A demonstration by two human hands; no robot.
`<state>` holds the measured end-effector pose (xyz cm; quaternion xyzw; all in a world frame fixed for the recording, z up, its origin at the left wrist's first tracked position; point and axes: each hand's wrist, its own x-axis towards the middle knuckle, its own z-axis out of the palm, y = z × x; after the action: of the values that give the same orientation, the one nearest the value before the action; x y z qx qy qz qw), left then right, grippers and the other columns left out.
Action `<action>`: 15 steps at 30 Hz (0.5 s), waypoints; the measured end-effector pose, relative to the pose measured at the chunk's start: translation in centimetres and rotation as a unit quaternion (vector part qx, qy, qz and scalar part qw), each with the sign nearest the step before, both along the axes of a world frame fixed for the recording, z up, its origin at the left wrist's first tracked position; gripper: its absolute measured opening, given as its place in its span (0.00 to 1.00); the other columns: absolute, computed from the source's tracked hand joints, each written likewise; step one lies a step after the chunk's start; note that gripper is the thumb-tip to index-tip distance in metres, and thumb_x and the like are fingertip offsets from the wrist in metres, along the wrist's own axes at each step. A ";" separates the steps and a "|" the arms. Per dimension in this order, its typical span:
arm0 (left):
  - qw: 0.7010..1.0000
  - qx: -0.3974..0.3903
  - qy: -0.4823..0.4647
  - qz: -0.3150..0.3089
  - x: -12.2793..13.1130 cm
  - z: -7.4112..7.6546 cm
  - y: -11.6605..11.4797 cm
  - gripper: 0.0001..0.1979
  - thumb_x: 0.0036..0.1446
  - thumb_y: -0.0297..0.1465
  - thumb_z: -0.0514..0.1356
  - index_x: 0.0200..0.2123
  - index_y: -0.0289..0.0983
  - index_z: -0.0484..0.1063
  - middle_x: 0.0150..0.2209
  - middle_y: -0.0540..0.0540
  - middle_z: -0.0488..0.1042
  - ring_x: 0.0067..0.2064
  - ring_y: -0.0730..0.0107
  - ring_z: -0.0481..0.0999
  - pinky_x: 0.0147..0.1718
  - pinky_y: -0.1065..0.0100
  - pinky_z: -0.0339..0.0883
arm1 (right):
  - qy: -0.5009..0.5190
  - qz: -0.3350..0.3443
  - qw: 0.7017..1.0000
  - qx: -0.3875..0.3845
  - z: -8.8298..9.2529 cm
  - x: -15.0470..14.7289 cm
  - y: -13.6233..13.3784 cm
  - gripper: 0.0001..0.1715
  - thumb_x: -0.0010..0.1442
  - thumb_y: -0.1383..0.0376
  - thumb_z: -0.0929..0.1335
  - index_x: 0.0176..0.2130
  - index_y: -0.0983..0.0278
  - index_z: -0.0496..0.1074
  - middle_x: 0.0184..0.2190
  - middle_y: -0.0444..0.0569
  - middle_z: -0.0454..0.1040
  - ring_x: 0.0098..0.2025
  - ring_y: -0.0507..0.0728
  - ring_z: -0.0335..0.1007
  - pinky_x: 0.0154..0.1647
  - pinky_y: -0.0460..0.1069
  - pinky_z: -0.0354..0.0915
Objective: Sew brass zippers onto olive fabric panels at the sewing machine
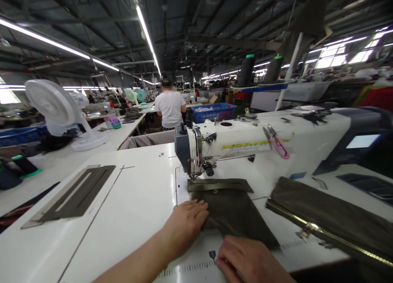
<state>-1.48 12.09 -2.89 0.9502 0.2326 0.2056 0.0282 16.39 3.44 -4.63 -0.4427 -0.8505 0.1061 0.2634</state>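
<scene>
A dark olive fabric panel (236,211) lies on the white sewing table, its far edge by the needle of the sewing machine (192,168). Along that edge runs a narrow olive strip (219,185). My left hand (192,217) rests flat on the panel's left side, fingers stretched out, just in front of the presser foot. Close to the table's front edge, my right hand (248,258) is curled by the panel's near edge, thumb and fingers together. What its fingers hold, if anything, is hidden. To the right lies an olive fabric piece with a gold zipper (310,227).
Stacked olive pieces (80,193) lie at the table's left. Pink-handled snips (278,143) hang on the machine arm. A white fan (55,107) stands on the neighbouring table. Beyond the machine are a blue crate (213,113) and a person in a white shirt (170,107).
</scene>
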 end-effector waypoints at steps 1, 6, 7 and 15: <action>0.999 -0.032 -0.028 0.025 0.1 0.1 0.2 0.12 0.58 0.24 0.50 0.43 0.34 0.69 0.44 0.41 0.74 0.44 0.62 0.74 0.45 0.61 0.66 | 0.044 -0.004 0.994 -0.096 0.3 0.3 -0.3 0.10 0.57 0.68 0.61 0.28 0.64 0.69 0.24 0.47 0.72 0.27 0.53 0.68 0.27 0.46 0.60; 0.919 -0.274 -0.224 0.174 1.8 0.8 -0.2 0.14 0.61 0.35 0.49 0.32 0.35 0.71 0.29 0.47 0.74 0.32 0.66 0.72 0.32 0.68 0.66 | 0.438 -0.063 0.739 -0.508 2.2 -0.6 2.0 0.27 0.54 0.45 0.62 0.41 0.65 0.64 0.31 0.50 0.72 0.29 0.56 0.72 0.26 0.49 0.66; 0.891 -0.329 -0.267 0.166 2.4 0.8 -0.6 0.16 0.61 0.38 0.48 0.33 0.34 0.71 0.29 0.46 0.73 0.33 0.66 0.72 0.32 0.68 0.65 | 0.504 -0.058 0.693 -0.513 2.4 -1.4 3.1 0.30 0.51 0.43 0.63 0.42 0.65 0.63 0.32 0.51 0.72 0.30 0.57 0.72 0.27 0.50 0.67; 0.772 -0.476 -0.386 0.168 0.8 1.7 0.4 0.26 0.55 0.50 0.52 0.33 0.32 0.73 0.24 0.47 0.69 0.28 0.67 0.67 0.25 0.69 0.62 | 0.214 -0.155 0.922 -0.283 1.8 -1.0 8.9 0.16 0.59 0.57 0.61 0.27 0.66 0.66 0.20 0.47 0.69 0.19 0.53 0.66 0.22 0.48 0.63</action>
<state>-0.67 12.50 -1.17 0.6021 0.4264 0.4192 0.5290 15.36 12.34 -2.82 -0.5919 -0.6288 0.3929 0.3162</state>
